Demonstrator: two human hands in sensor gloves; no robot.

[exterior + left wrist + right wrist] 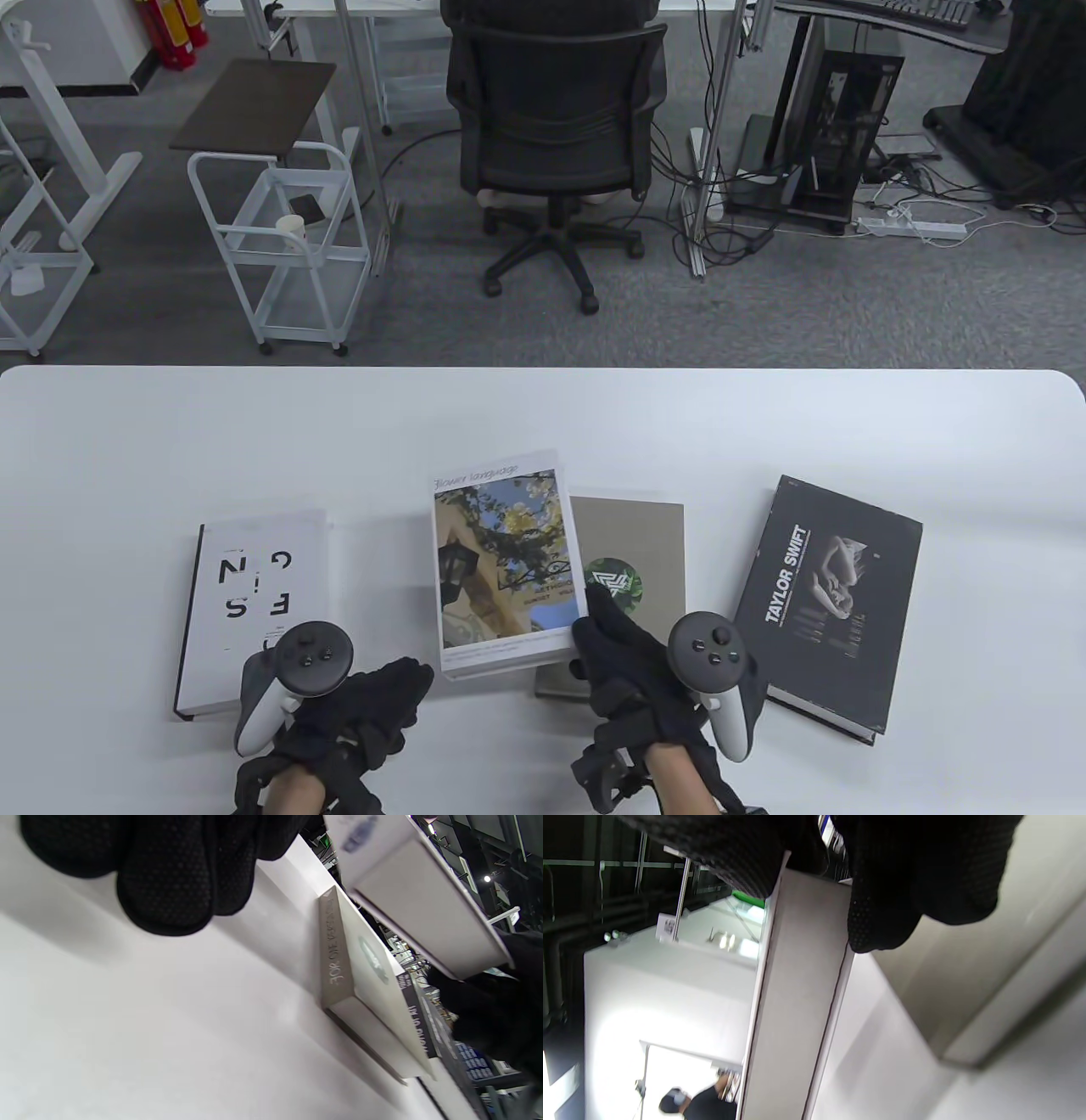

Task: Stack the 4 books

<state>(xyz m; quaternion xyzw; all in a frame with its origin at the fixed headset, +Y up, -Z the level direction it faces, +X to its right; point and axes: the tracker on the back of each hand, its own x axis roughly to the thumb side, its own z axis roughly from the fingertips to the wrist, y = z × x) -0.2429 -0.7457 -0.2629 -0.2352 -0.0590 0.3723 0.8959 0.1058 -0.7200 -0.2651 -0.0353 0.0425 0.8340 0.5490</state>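
Observation:
Four books show in the table view. A white book with black letters [254, 594] lies at the left. My right hand [596, 635] grips the near right corner of the flower-photo book [502, 560] and holds it tilted above the table, partly over the taupe book [635, 552]. The black Taylor Swift book [827, 598] lies at the right. My left hand [386, 696] holds nothing and sits near the table beside the white book. In the left wrist view the flower book [424, 908] hangs above the taupe book [369, 984]. In the right wrist view my fingers [882, 899] clamp its edge [797, 1005].
The white table [543, 424] reaches to its far edge at mid-frame. Behind it stand an office chair [551, 127], a white cart [280, 246] and desks with cables on the floor.

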